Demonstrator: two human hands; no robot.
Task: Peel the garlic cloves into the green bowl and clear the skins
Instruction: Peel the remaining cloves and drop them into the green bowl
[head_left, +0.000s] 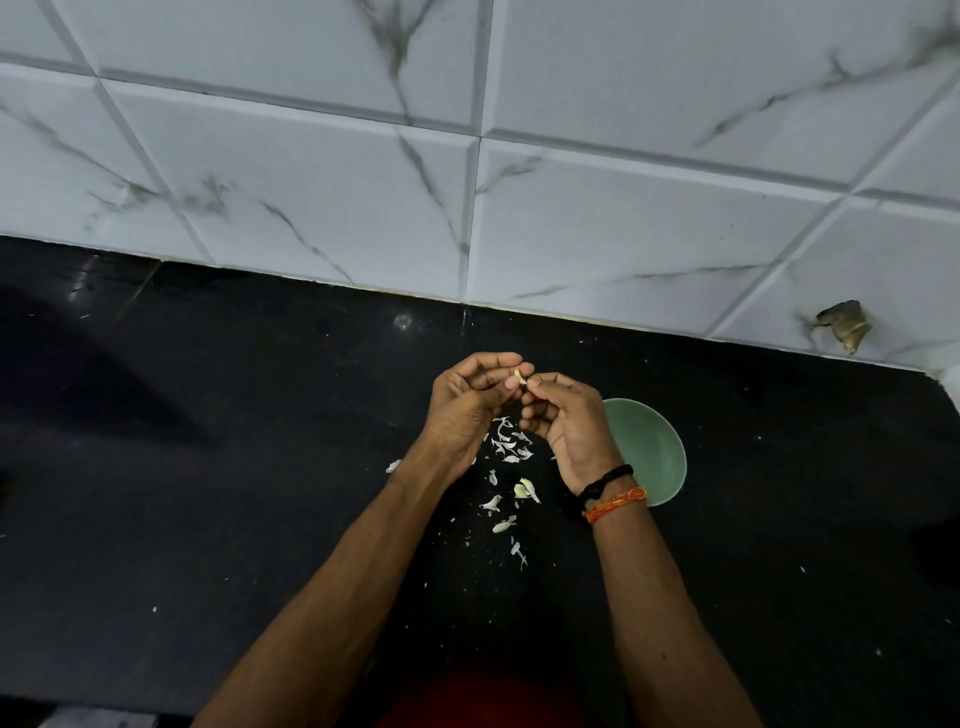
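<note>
A small pale garlic clove (520, 376) is held above the black counter, pinched between the fingertips of both hands. My left hand (470, 402) grips it from the left with curled fingers. My right hand (563, 423) pinches it from the right; its wrist carries a black and an orange thread. The green bowl (652, 452) stands on the counter just right of my right hand, partly hidden by that wrist. Several white garlic skins (511, 447) lie scattered under the hands, and a few unpeeled cloves (527, 490) lie nearer to me.
The black counter (208, 441) runs back to a white marble-tiled wall (467, 182). A chipped spot (844, 325) shows in the tile at the right. Tiny skin flakes dot the counter. A red garment (483, 701) fills the bottom edge.
</note>
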